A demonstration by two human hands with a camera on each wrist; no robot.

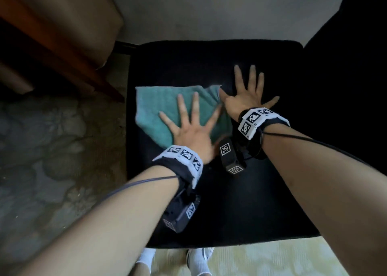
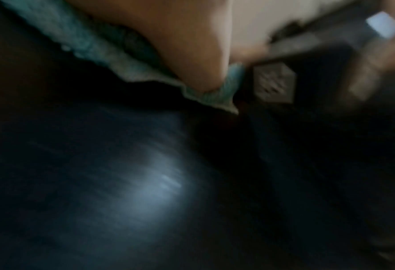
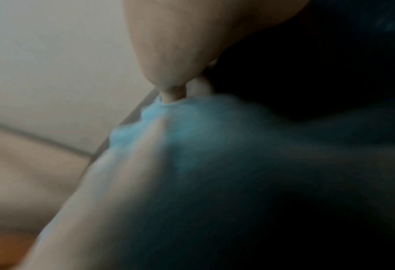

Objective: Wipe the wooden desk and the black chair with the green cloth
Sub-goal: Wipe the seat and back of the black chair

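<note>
Green cloth [image 1: 159, 106] flat on black chair [image 1: 240, 202] — long axis left-right, under left hand [image 1: 191, 133]

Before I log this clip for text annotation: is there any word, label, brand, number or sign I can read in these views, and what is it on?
No readable words, brands or numbers in any view.
Left wrist band: black-and-white square code markers only, no letters.
Right wrist band: the same kind of markers; tiny marks beside them are too small to read.
Black camera blocks under both wrists: more code markers.
Green cloth and black chair seat: no print.
Wrist views: too blurred.
</note>
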